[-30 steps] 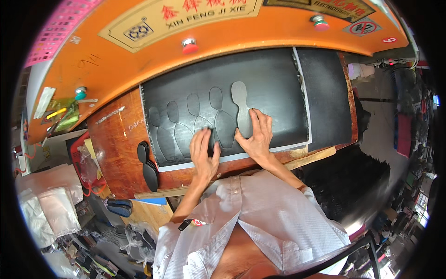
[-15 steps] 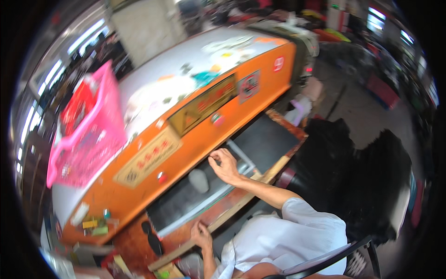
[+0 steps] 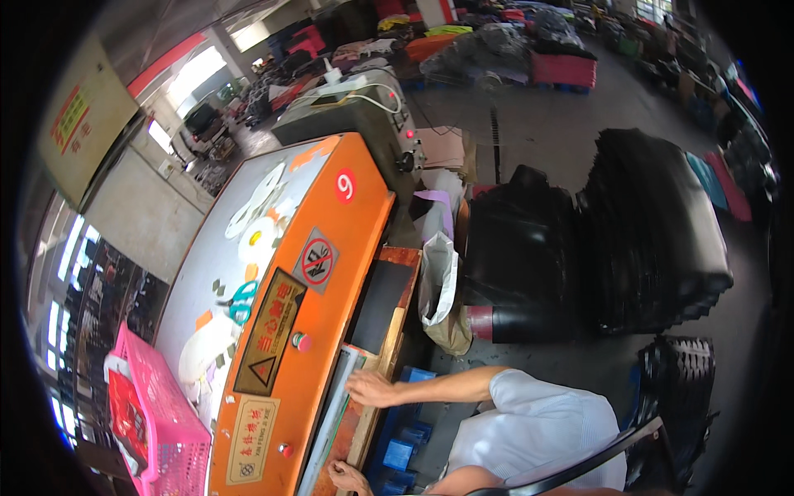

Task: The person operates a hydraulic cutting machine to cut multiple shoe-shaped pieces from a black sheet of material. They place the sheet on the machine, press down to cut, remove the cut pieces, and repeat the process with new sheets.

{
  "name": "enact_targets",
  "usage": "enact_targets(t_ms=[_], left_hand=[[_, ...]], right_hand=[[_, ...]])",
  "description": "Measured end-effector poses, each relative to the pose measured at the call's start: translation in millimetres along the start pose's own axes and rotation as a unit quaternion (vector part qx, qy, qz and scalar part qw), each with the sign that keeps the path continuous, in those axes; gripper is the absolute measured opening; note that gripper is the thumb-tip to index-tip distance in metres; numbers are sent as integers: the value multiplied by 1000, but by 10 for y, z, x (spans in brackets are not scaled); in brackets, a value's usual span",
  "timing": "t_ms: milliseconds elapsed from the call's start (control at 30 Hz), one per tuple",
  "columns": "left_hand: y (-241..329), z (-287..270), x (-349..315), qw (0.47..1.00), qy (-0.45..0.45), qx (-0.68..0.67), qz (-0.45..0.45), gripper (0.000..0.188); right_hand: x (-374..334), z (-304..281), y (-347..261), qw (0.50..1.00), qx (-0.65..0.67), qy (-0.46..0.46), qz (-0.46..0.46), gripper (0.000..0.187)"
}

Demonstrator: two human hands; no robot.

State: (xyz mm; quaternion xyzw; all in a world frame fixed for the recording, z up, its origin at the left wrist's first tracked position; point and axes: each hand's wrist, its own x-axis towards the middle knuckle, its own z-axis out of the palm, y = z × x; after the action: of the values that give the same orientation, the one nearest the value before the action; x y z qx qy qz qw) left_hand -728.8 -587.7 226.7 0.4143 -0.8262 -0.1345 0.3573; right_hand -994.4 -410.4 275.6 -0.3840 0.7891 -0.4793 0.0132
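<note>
At the front of an orange machine (image 3: 318,376), a light-edged frame (image 3: 331,413) lies along a reddish-brown board with a wooden rail (image 3: 364,438). My right hand (image 3: 370,388) reaches across the rail, its bent fingers on the frame's edge near its far corner. Nearer, at the bottom of the view, my left hand (image 3: 347,478) curls over the wooden rail. Its lower part is cut off by the view's edge. Most of the frame's inner surface is hidden beneath the machine's orange front.
Teal-handled scissors (image 3: 241,302) and scraps lie on the machine top. A pink basket (image 3: 165,413) stands at its near left. Beyond the rail are an open white sack (image 3: 440,277) and stacked black sheets (image 3: 653,231). Blue plastic pieces (image 3: 401,450) sit below the rail.
My view has turned to the right, bringing more floor and black stacks in. My right hand has gone from above the dark surface to the frame's edge. The grey oval piece no longer shows.
</note>
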Motion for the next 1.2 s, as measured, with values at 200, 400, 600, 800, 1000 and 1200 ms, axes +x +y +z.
enact_targets(t_ms=[200, 400, 600, 800, 1000, 1200], left_hand=[[5, 12, 96, 998, -11, -30, -53, 30], [-188, 93, 148, 1000, -11, -8, 0, 30], [-286, 128, -31, 993, -34, -110, 5, 28], [25, -166, -727, 961, -111, -247, -56, 20], [565, 4, -92, 985, -90, -127, 69, 52], [870, 231, 287, 961, -249, -107, -63, 54]], right_hand=[[-516, 502, 109, 993, -58, 6, -100, 22], [-398, 647, 278, 988, -98, -20, -121, 24], [-521, 602, 255, 994, -81, -33, -65, 15], [-1063, 202, 117, 988, -146, -54, 16, 12], [-386, 428, -466, 991, -113, -55, -46, 80], [-37, 676, -622, 982, -100, -162, 19, 75]])
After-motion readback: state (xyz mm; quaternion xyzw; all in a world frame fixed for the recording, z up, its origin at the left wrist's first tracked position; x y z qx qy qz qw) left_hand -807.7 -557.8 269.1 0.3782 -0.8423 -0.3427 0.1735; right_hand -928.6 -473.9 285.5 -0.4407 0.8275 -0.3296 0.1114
